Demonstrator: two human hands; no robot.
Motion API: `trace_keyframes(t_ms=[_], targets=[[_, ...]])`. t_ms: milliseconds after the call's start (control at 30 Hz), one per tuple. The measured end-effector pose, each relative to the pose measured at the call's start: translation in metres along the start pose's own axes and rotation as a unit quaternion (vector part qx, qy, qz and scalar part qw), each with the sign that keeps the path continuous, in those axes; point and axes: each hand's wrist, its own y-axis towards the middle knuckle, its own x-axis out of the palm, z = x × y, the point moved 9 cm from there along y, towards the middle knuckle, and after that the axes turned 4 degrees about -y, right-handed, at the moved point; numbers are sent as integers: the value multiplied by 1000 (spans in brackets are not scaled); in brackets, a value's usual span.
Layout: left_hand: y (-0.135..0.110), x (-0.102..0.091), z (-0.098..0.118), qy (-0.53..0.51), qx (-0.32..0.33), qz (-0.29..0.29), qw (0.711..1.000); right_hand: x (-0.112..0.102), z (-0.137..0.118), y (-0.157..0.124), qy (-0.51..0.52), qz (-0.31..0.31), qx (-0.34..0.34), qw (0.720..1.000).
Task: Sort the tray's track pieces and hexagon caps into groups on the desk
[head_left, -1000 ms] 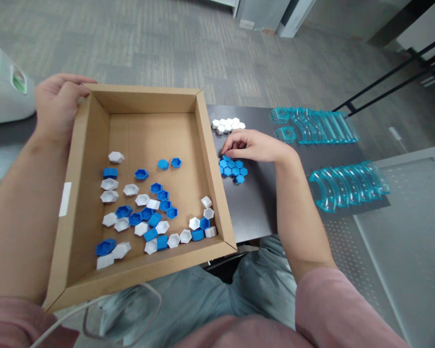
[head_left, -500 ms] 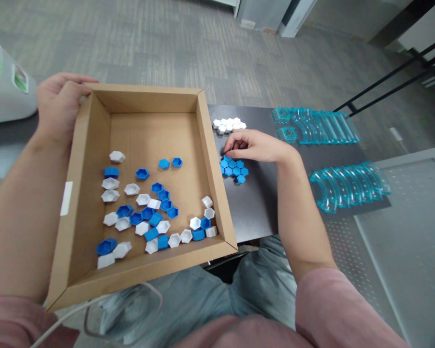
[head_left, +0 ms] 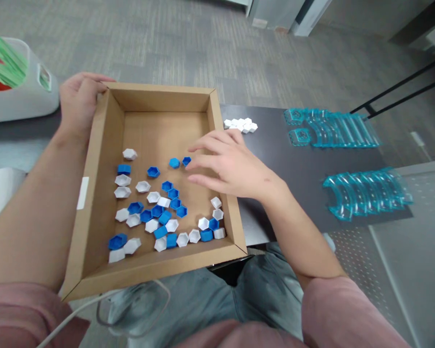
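My left hand grips the far left corner of a shallow cardboard box, which is tilted toward me. Loose blue and white hexagonal pieces lie in it, among them a blue hexagonal piece and a white hexagonal piece. Over the box's right wall reaches my right hand, fingers apart and holding nothing, its fingertips close to a small blue hexagonal piece. Beyond that wall, a cluster of white hexagonal pieces sits on the dark table; my right hand and forearm hide the spot where blue ones stood.
Two groups of clear teal plastic parts, a far row and a near row, lie on the right of the dark table. At the left stands a white bin with green and red strips. A cable crosses near my lap.
My right hand has moved left from the blue cluster on the table to above the box, its fingers opening out. The left hand still holds the box. The whole view has shifted slightly.
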Motion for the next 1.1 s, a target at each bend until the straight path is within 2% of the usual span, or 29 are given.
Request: trace_keyframes(t_ms=[133, 333, 667, 767, 867, 967, 1033, 1100], targets=[[-5, -1, 4, 23, 7, 5, 1000, 20, -12, 4, -44, -39, 6, 998], [-8, 1, 6, 42, -4, 8, 999, 29, -5, 6, -74, -77, 26, 994], [-11, 1, 6, 10, 3, 18, 1000, 25, -8, 6, 55, -27, 40, 997], [-12, 0, 9, 27, 8, 34, 999, 19, -5, 2, 114, 17, 19, 993], [-13, -1, 10, 48, 3, 47, 998, 6, 10, -3, 170, 84, 3, 982], [-13, -3, 10, 48, 5, 48, 998, -11, 38, -12, 231, 148, 24, 961], [-13, -2, 10, 45, 6, 42, 998, -22, 62, -21, 275, 165, 61, 945], [-12, -2, 9, 49, 4, 43, 998, -29, 87, -31, 301, 155, 108, 935]])
